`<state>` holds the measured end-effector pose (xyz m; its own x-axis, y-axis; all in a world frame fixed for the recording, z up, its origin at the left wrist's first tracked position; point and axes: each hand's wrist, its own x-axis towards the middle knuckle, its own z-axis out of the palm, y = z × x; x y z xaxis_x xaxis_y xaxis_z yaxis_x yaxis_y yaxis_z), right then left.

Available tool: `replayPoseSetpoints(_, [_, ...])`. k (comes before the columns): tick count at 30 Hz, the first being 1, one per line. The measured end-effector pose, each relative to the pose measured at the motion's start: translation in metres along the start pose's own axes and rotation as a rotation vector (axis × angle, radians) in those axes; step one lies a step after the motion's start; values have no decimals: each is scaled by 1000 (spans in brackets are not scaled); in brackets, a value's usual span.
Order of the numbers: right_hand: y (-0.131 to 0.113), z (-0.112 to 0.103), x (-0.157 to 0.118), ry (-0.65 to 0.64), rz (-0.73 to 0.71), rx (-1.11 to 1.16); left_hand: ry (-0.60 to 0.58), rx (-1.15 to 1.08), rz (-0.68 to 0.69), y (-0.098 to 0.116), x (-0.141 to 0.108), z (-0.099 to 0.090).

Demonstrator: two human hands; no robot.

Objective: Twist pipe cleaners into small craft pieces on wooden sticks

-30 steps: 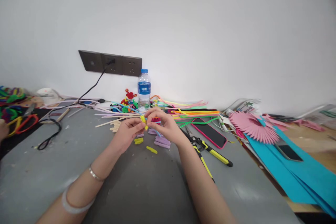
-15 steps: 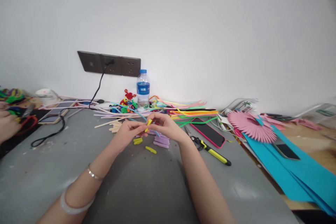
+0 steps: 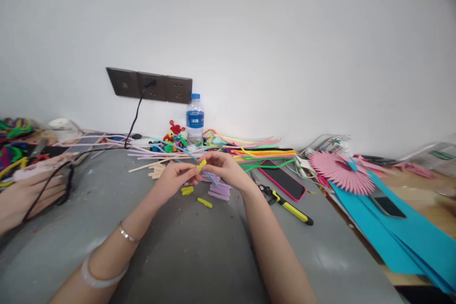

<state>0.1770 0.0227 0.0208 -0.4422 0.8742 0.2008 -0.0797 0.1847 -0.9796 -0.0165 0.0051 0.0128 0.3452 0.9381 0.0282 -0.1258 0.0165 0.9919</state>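
My left hand point(image 3: 176, 178) and my right hand point(image 3: 224, 167) meet above the grey table point(image 3: 199, 256), fingertips pinched together on a short yellow pipe-cleaner piece point(image 3: 202, 165). A thin blue pipe cleaner point(image 3: 213, 179) runs under my right hand's fingers. On the table just below lie two more yellow pieces point(image 3: 187, 190) point(image 3: 205, 203) and a small heap of purple pieces point(image 3: 220, 192).
Yellow-handled pliers point(image 3: 289, 206) and a pink-cased phone point(image 3: 282, 179) lie right of my hands. Blue paper sheets point(image 3: 402, 232), a pink paper fan point(image 3: 338, 169), long coloured pipe cleaners point(image 3: 263, 152), a water bottle point(image 3: 194, 121). Another person's hand point(image 3: 24, 194) holds a phone with a black cable at left.
My hands stay pinched on the yellow piece, which has turned slightly. At left the other person's hand has reached in over the table edge and lifted the cabled phone.
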Motion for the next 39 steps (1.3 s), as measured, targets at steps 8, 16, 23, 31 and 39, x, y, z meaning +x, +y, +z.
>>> replayPoseSetpoints(8, [3, 0, 1, 40, 45, 47, 16, 118, 20, -13, 2, -3])
replayPoseSetpoints(16, [8, 10, 4, 110, 76, 97, 104, 226, 95, -13, 2, 1])
replayPoseSetpoints(23, [3, 8, 3, 128, 106, 72, 123, 309, 121, -13, 2, 0])
replayPoseSetpoints(31, [11, 8, 6, 153, 67, 15, 126, 245, 63, -14, 3, 1])
replayPoseSetpoints(39, [17, 10, 7, 128, 46, 39, 133, 288, 112, -15, 4, 0])
